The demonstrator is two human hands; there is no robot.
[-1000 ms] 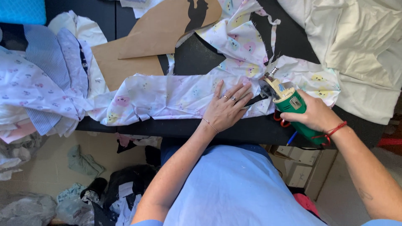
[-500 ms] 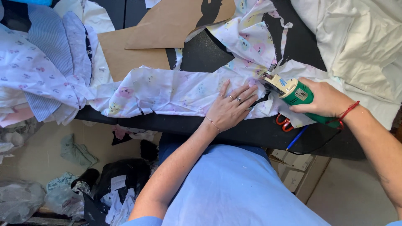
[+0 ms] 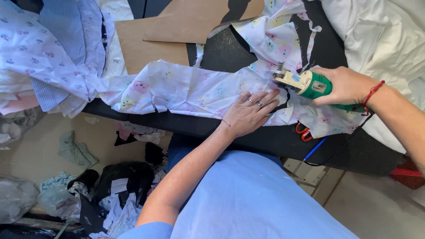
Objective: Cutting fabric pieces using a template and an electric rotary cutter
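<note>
My left hand [image 3: 249, 113] lies flat, fingers spread, on a strip of white fabric with pastel prints [image 3: 177, 90] spread over the black table [image 3: 265, 139]. My right hand [image 3: 347, 85] grips a green and cream electric fabric cutter [image 3: 305, 84], whose head rests on the fabric just right of my left fingertips. The cutter's blade is hidden behind its cream housing.
Brown cardboard pattern pieces [image 3: 186, 22] lie at the table's far side. Piled printed and striped fabrics [image 3: 48, 53] sit at the left, white cloth [image 3: 385, 35] at the right. Red-handled scissors [image 3: 303, 132] and a blue pen [image 3: 315, 149] lie near the table's front edge. Fabric scraps litter the floor [image 3: 75, 150].
The cutter and my right hand have shifted slightly away from me along the fabric. My left hand stays pressed flat on the cloth.
</note>
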